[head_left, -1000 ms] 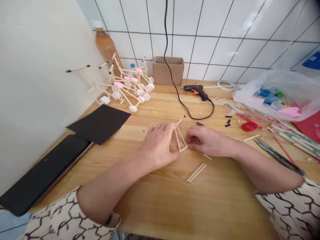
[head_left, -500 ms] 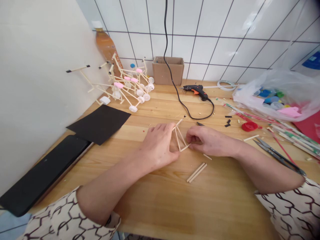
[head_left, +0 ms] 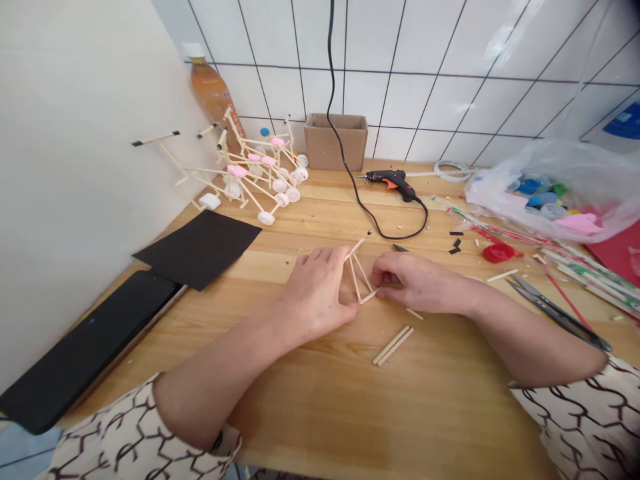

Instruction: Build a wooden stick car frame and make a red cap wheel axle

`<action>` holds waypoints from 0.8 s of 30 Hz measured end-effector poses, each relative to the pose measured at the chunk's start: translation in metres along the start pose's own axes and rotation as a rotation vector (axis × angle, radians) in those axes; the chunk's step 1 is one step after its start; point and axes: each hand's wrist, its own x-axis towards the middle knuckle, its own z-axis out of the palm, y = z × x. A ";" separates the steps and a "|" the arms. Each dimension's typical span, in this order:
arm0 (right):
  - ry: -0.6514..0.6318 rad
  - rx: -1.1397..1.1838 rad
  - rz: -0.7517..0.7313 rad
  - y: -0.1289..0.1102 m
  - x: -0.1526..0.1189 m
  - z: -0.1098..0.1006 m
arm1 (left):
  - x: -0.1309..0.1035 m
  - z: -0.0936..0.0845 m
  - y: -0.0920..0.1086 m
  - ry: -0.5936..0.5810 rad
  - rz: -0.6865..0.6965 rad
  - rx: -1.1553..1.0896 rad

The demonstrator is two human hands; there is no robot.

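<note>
In front of the glue gun [head_left: 393,183], a little to its left, my left hand [head_left: 316,285] grips the small stick frame [head_left: 354,273], and my right hand [head_left: 407,281] pinches its bottom stick between fingertips. Two loose sticks [head_left: 393,345] lie farther out in front of the gun, the plastic bag [head_left: 555,190] well to its right.

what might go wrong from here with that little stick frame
The thin stick frame might come apart at a joint if the left hand and right hand pull unevenly. The two loose sticks nearby could get knocked away. The right forearm might brush the scissors beside it.
</note>
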 end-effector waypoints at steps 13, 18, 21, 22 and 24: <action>0.003 -0.008 -0.010 -0.002 -0.001 -0.001 | 0.002 -0.001 -0.002 0.000 -0.009 -0.025; -0.044 0.040 0.029 -0.003 -0.003 -0.004 | 0.002 -0.003 -0.008 0.033 -0.023 -0.082; -0.045 0.059 0.019 -0.002 -0.004 -0.006 | 0.002 -0.005 -0.012 0.089 -0.039 -0.156; -0.038 0.062 0.011 -0.001 -0.004 -0.007 | 0.002 -0.006 -0.013 0.118 -0.038 -0.187; -0.011 0.071 -0.009 0.001 -0.005 -0.010 | 0.002 -0.005 -0.015 0.185 -0.029 -0.243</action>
